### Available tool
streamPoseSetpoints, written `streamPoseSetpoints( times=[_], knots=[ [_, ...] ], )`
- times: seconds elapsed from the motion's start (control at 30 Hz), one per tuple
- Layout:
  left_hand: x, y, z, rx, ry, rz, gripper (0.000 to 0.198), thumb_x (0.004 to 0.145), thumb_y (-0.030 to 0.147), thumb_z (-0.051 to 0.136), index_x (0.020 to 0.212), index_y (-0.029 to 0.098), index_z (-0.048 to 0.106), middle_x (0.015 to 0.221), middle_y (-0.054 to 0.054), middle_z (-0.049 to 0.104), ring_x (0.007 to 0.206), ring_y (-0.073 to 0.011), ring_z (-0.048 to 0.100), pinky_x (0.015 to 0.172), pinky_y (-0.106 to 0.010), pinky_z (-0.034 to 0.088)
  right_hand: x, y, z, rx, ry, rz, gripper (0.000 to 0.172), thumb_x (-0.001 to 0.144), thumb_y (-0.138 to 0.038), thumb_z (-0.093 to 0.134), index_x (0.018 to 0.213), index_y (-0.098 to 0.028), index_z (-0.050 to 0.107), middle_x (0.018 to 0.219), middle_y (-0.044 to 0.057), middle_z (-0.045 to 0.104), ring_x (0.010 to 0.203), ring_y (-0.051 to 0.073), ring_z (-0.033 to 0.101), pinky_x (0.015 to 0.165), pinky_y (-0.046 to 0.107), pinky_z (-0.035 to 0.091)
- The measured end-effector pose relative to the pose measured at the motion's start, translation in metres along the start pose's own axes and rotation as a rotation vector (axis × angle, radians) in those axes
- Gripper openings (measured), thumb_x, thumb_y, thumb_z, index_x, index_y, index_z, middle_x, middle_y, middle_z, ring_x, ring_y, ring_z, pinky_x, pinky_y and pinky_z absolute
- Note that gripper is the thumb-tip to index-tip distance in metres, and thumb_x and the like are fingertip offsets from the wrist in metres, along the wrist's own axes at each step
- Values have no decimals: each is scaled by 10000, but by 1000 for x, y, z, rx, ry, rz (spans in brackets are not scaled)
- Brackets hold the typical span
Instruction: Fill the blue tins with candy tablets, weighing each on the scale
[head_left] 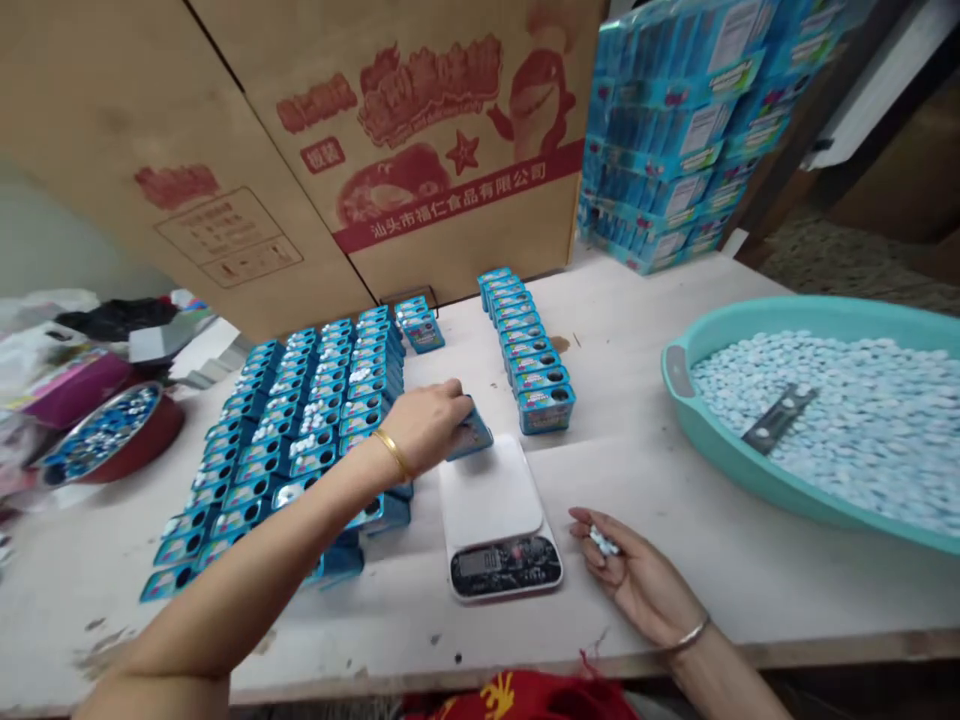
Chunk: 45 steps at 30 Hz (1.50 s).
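My left hand grips a small blue tin above the back edge of a white kitchen scale. The scale's plate is otherwise bare, and its display seems to read 0.0. Palm up, my right hand lies to the right of the scale, fingers curled around a few pale blue candies. Behind the scale runs a row of blue tins. Several more rows of tins stand left of it, partly hidden by my left forearm, some with candies on top.
A turquoise basin full of pale candies stands at the right, with a dark flat tool in it. Behind are a large cardboard box and wrapped stacks of blue tins. A red bowl sits at left.
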<state>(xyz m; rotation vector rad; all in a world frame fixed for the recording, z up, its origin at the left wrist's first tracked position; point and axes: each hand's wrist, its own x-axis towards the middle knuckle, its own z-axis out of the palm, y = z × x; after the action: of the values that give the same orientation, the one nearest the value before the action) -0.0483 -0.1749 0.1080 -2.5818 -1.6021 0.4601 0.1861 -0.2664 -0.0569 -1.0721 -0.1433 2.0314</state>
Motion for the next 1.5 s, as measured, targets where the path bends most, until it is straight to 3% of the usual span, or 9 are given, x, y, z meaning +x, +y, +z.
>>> streamPoseSetpoints(
  times=[0.13, 0.27, 0.43, 0.57, 0.67, 0.8, 1.13, 1.33, 1.5],
  knots=[
    [-24, 49, 7, -16, -67, 55, 190, 862, 276, 441, 889, 168, 595, 920, -67, 572, 816, -206, 581, 650, -304, 426, -13, 4, -6, 33, -19, 41, 235, 673, -234, 707, 865, -101, 690, 669, 29, 622, 468, 37, 425, 354, 124, 333],
    [-27, 59, 22, -46, -44, 33, 168, 855, 275, 476, 911, 159, 583, 942, -74, 579, 839, -209, 575, 692, -314, 440, -25, 6, -7, 53, -67, 104, 196, 711, -209, 675, 871, -97, 680, 665, 29, 622, 465, 44, 451, 379, 129, 393],
    [-59, 67, 19, -250, 274, -75, 290, 850, 402, 508, 991, 150, 539, 1010, -84, 565, 911, -201, 544, 780, -321, 444, -44, 0, -1, 114, -101, 204, 154, 795, -118, 555, 902, -97, 664, 795, 94, 695, 661, 108, 638, 549, 159, 524],
    [-97, 117, 29, -524, 329, -53, 208, 899, 318, 428, 1011, 171, 524, 881, -48, 578, 783, -141, 553, 689, -251, 458, -61, 5, 8, 184, -120, 261, 211, 854, -150, 466, 932, -92, 653, 954, 142, 706, 918, 179, 660, 772, 268, 553],
    [-113, 166, 54, -554, 263, 62, 281, 881, 306, 454, 1129, 179, 492, 977, -79, 571, 850, -161, 550, 709, -260, 472, -73, 19, 11, 216, -153, 332, 268, 889, -202, 416, 1018, -111, 633, 886, 90, 723, 784, 153, 679, 728, 287, 565],
    [-119, 202, 88, -462, 237, 4, 201, 886, 235, 410, 1027, 167, 535, 974, -84, 560, 839, -174, 535, 680, -272, 478, -83, 39, 10, 264, -102, 381, 253, 880, -178, 442, 1049, -132, 624, 852, 41, 728, 739, 119, 670, 731, 246, 549],
    [-138, 189, 108, -499, 227, -2, 186, 893, 202, 372, 900, 164, 554, 912, -74, 542, 772, -150, 516, 598, -235, 466, -86, 66, 26, 186, -182, 440, 222, 836, -181, 514, 1022, -145, 630, 931, 51, 716, 887, 157, 660, 774, 283, 536],
    [-150, 163, 103, -662, 248, 10, 168, 895, 187, 394, 942, 161, 553, 1034, -63, 557, 898, -140, 537, 758, -237, 481, -77, 77, 40, 201, -177, 355, 134, 824, -154, 535, 871, -127, 657, 824, 32, 711, 769, 129, 661, 757, 257, 539],
    [-134, 146, 92, -647, 274, 77, 182, 898, 208, 397, 927, 152, 568, 974, -65, 578, 869, -145, 550, 742, -236, 480, -68, 67, 53, 214, -176, 257, 106, 805, -145, 560, 853, -143, 655, 788, 17, 709, 706, 114, 651, 711, 246, 550]
  ],
)
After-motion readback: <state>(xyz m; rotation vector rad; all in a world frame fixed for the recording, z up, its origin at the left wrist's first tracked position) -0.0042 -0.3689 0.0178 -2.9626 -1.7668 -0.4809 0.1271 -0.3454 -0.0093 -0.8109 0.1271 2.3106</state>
